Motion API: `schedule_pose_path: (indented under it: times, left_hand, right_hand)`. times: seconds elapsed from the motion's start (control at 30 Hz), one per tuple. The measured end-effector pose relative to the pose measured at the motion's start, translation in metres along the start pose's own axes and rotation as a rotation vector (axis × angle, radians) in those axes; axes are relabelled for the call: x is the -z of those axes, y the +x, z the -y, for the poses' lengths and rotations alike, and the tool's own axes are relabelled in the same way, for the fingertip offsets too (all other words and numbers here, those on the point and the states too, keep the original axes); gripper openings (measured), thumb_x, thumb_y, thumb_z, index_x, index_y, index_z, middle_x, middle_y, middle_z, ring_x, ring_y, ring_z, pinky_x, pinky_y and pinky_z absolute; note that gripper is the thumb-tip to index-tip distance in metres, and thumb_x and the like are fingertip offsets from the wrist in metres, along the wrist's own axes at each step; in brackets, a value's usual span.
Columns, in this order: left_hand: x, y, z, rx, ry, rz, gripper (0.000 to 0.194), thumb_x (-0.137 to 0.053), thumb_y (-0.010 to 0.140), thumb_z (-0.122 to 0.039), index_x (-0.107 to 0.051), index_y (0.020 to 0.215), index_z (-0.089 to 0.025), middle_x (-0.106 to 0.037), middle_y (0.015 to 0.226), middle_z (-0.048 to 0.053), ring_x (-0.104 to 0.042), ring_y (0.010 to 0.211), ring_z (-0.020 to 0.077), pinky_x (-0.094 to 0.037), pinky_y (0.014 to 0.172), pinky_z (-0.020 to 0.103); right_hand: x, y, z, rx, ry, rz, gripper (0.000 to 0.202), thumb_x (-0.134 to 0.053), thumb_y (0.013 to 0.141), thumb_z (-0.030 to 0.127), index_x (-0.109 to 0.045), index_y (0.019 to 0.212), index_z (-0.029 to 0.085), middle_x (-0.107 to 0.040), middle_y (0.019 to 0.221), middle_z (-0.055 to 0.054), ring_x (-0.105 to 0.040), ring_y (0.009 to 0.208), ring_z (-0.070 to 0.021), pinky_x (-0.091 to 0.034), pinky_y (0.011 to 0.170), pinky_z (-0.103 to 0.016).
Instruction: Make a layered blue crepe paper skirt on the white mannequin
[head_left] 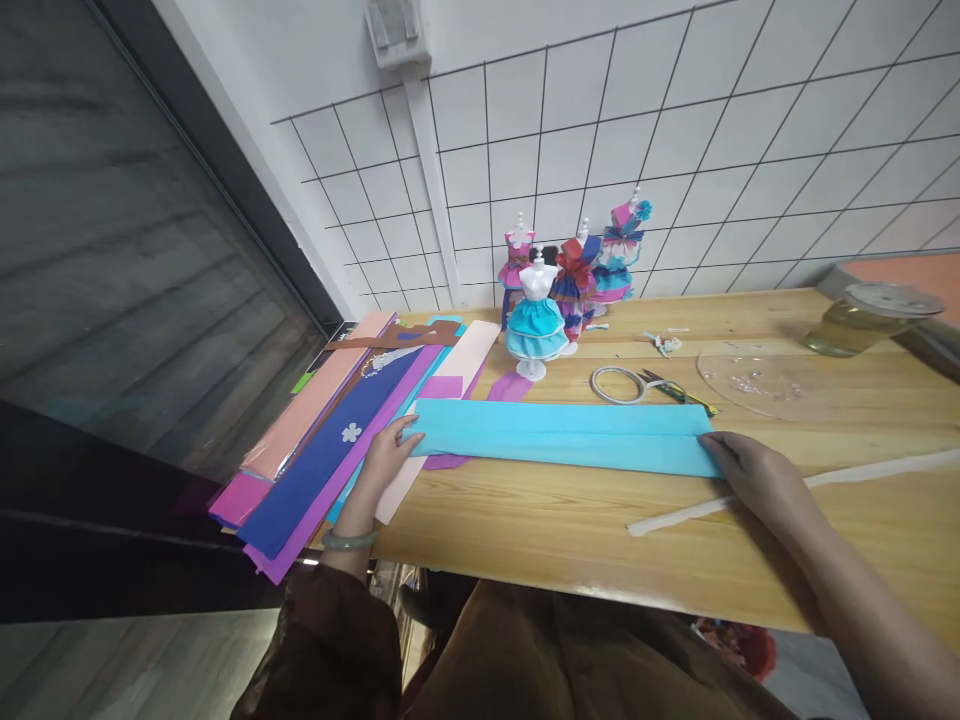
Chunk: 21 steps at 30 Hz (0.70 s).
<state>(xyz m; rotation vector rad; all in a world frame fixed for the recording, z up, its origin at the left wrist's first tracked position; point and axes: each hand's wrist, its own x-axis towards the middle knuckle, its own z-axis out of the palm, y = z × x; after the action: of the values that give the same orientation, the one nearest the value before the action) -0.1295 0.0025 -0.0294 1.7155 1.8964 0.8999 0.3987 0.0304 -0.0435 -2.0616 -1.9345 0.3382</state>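
A long folded strip of light blue crepe paper (562, 435) stretches level above the table between my hands. My left hand (388, 455) pinches its left end, thumb and fingers closed on the edge. At the opposite end my right hand (754, 475) grips the lower corner. Just behind the strip stands a small white dress form (538, 282) in a tiered blue skirt (535, 330). Scissors (679, 393) and a roll of tape (616, 386) lie beyond the strip's right half. A narrow white paper strip (675, 519) runs beneath my right hand.
Folded coloured papers (337, 440) are heaped at the left, with a white flower (352, 432) on top. Several dressed mini mannequins (619, 255) stand near the tiled wall (540, 120). A clear plate (750, 385) of small beads and a lidded glass container (847, 325) sit at the right.
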Motion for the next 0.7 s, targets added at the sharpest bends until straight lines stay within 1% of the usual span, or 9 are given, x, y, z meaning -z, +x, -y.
schedule_pose_path:
  times: [0.17,0.27,0.33,0.43,0.53,0.6,0.7]
  left_hand:
    - [0.0,-0.002,-0.002,-0.02,0.05,0.05,0.048,-0.054,0.079,-0.041,-0.057,0.121,-0.018,-0.061,0.121,0.008,-0.059,0.1,0.0225,-0.046,0.086,0.034]
    - [0.004,-0.003,-0.009,-0.054,0.089,0.079,0.047,-0.054,0.08,-0.042,-0.056,0.122,-0.02,-0.059,0.124,0.008,-0.056,0.108,0.0245,-0.043,0.092,0.036]
    - [0.006,0.0,-0.014,-0.102,0.178,0.053,0.047,-0.053,0.082,-0.043,-0.056,0.122,-0.019,-0.06,0.122,0.01,-0.055,0.109,0.0253,-0.042,0.094,0.037]
    - [0.005,0.012,-0.018,-0.15,0.297,-0.017,0.048,-0.049,0.085,-0.042,-0.054,0.123,-0.015,-0.061,0.116,0.013,-0.053,0.11,0.0268,-0.039,0.096,0.04]
    - [-0.003,0.028,-0.017,-0.147,0.319,-0.033,0.051,-0.054,0.083,-0.039,-0.051,0.126,-0.013,-0.057,0.12,0.015,-0.048,0.116,0.0285,-0.034,0.1,0.042]
    - [-0.01,0.039,-0.014,-0.135,0.327,-0.034,0.051,-0.058,0.079,-0.035,-0.052,0.124,-0.012,-0.059,0.115,0.016,-0.05,0.113,0.0293,-0.036,0.097,0.042]
    - [-0.017,0.052,-0.009,-0.113,0.319,-0.039,0.045,-0.064,0.074,-0.03,-0.059,0.114,-0.01,-0.062,0.104,0.016,-0.054,0.104,0.0297,-0.04,0.092,0.042]
  right_hand:
    - [-0.003,0.001,-0.007,0.029,-0.056,0.005,0.04,-0.035,0.086,0.047,-0.061,0.101,0.019,-0.065,0.112,-0.014,-0.062,0.095,-0.0282,-0.044,0.078,-0.033]
    - [-0.003,0.001,-0.011,0.037,-0.038,-0.008,0.04,-0.036,0.086,0.047,-0.062,0.099,0.02,-0.066,0.109,-0.014,-0.062,0.093,-0.029,-0.044,0.078,-0.034]
    - [-0.003,-0.001,-0.011,0.039,-0.025,-0.029,0.039,-0.036,0.085,0.047,-0.063,0.097,0.021,-0.068,0.106,-0.014,-0.063,0.091,-0.0301,-0.045,0.077,-0.036]
    - [-0.004,-0.003,-0.01,0.031,-0.03,-0.045,0.04,-0.037,0.084,0.049,-0.063,0.096,0.022,-0.068,0.104,-0.013,-0.063,0.09,-0.0308,-0.046,0.075,-0.037]
    - [-0.006,-0.003,-0.01,0.029,-0.041,-0.054,0.041,-0.036,0.084,0.051,-0.063,0.098,0.023,-0.069,0.104,-0.013,-0.064,0.089,-0.0313,-0.046,0.072,-0.038]
    - [-0.008,-0.001,-0.011,0.041,-0.042,-0.065,0.04,-0.037,0.084,0.05,-0.063,0.098,0.023,-0.069,0.103,-0.013,-0.064,0.089,-0.0314,-0.047,0.072,-0.039]
    - [-0.011,0.0,-0.016,0.081,-0.059,-0.078,0.037,-0.038,0.084,0.047,-0.062,0.099,0.024,-0.068,0.105,-0.012,-0.064,0.09,-0.0303,-0.048,0.073,-0.038]
